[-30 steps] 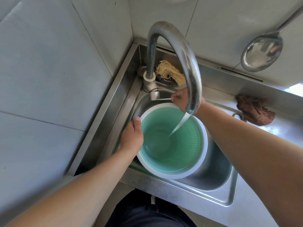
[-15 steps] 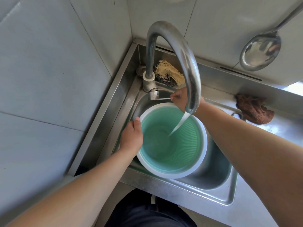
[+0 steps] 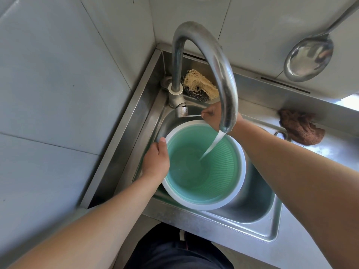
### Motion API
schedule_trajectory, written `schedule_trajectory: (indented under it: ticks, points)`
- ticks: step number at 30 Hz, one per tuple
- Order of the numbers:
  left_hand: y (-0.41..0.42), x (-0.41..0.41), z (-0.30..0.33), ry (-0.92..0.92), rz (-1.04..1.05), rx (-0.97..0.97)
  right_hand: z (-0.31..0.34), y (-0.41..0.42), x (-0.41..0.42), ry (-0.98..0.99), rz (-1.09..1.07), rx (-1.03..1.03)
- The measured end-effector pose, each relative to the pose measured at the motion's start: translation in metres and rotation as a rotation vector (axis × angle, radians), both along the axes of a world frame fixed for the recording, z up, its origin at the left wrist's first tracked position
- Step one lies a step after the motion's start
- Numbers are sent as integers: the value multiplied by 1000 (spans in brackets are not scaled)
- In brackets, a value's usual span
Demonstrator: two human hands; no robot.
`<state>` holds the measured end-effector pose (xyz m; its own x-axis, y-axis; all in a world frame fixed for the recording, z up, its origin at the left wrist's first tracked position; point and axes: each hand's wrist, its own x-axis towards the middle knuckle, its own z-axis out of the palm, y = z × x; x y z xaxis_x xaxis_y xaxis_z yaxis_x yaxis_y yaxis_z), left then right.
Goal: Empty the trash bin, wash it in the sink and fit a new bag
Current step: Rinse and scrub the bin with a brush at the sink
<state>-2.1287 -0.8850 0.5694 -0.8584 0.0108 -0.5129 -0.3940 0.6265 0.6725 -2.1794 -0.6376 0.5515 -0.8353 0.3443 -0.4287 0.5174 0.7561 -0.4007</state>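
Observation:
A green ribbed trash bin (image 3: 217, 171) with a white rim stands upright in the steel sink (image 3: 258, 214). Water runs from the curved tap (image 3: 211, 61) into the bin and pools at its bottom. My left hand (image 3: 156, 159) grips the bin's left rim, thumb on top. My right hand (image 3: 212, 115) pinches the tap's thin lever (image 3: 193, 115) behind the bin; the spout partly hides this hand.
A tan and dark scrubber (image 3: 198, 87) lies behind the tap. A brown cloth (image 3: 301, 127) sits on the steel counter at right. A steel ladle (image 3: 308, 59) hangs on the tiled wall. Tiled wall closes the left side.
Both hands stay where they were. Water keeps flowing into the bin.

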Motion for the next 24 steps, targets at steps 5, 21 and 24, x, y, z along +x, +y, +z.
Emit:
schedule_trajectory:
  ticks: [5,21,24]
  points:
    - [0,0,0,7,0,5,-1,-1,0,14,-23,-17]
    - [1,0,3,-3,-3,1,5,1,-4,0,26,4]
    - [0,0,4,-6,-7,-1,10,2,-6,-8,87,41]
